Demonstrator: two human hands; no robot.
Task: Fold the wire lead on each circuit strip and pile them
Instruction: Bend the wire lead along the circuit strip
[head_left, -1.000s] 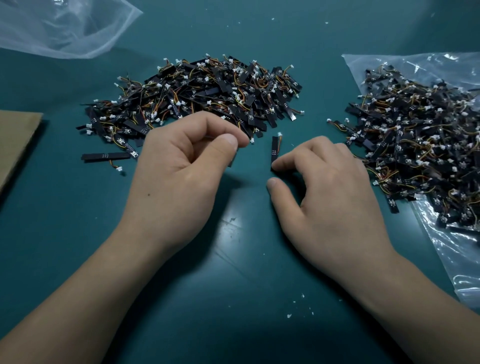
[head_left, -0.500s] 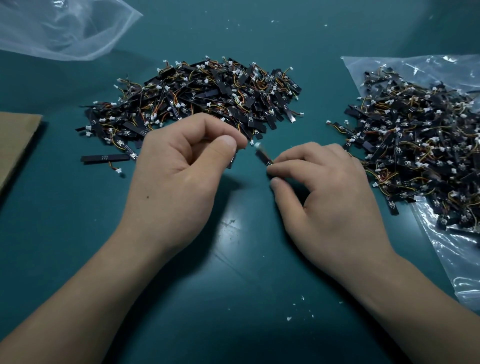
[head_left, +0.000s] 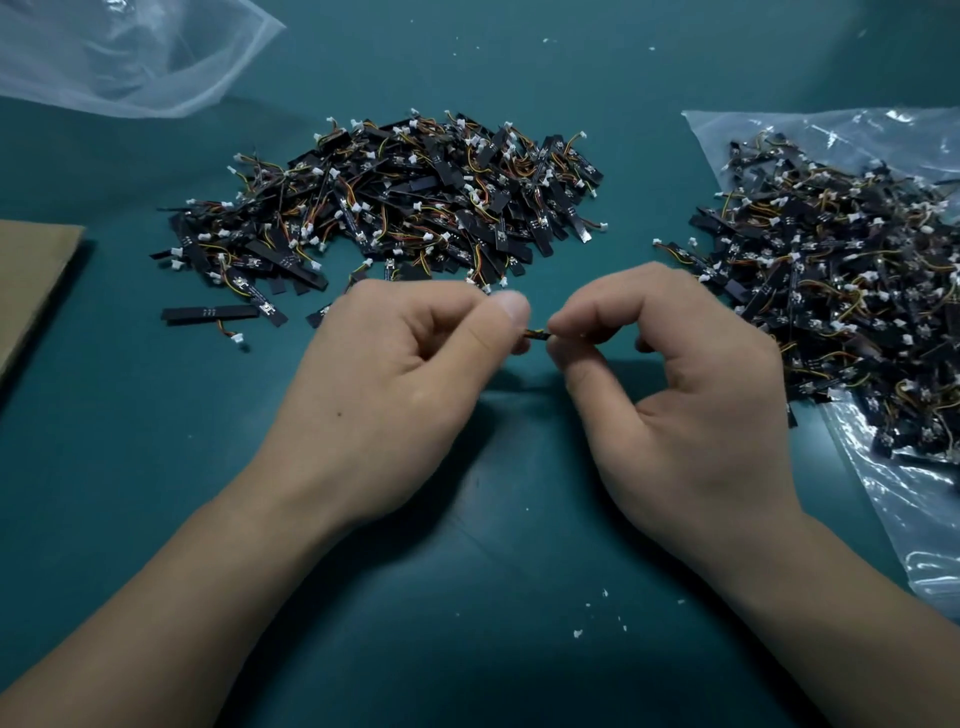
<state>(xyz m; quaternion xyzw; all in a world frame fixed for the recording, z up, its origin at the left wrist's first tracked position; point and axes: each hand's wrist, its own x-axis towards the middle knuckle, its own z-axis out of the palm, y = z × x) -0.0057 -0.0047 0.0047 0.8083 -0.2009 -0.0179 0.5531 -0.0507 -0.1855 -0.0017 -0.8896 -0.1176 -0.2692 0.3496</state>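
Underneath everything, a wide dark teal counter, bare along the near side and between the wrists: ample open room there for moving, no counter edge in view. At the right, a big loose heap of black circuit strips with orange wires and white plugs, lying on a crumpled clear plastic bag and cut off by the right border; probably the stock yet to fold, so plenty left. At far centre, a somewhat smaller spread pile of the same black strips, likely the finished ones; task judged roughly mid-way, the roles of the two heaps uncertain. Top left, an empty clear plastic bag, well apart. Low centre, left hand and right hand, just in front of the pile, fingertips nearly meeting. At the left border, a flat brown cardboard sheet. Off the pile's near-left fringe, one lone straight black strip, lead trailing. Smaller still: a single black circuit strip with orange lead, pinched between thumb and forefinger of both hands, fingers closed on it, mostly hidden; fold apparently in hand. Lastly, a few white crumbs on the near counter.
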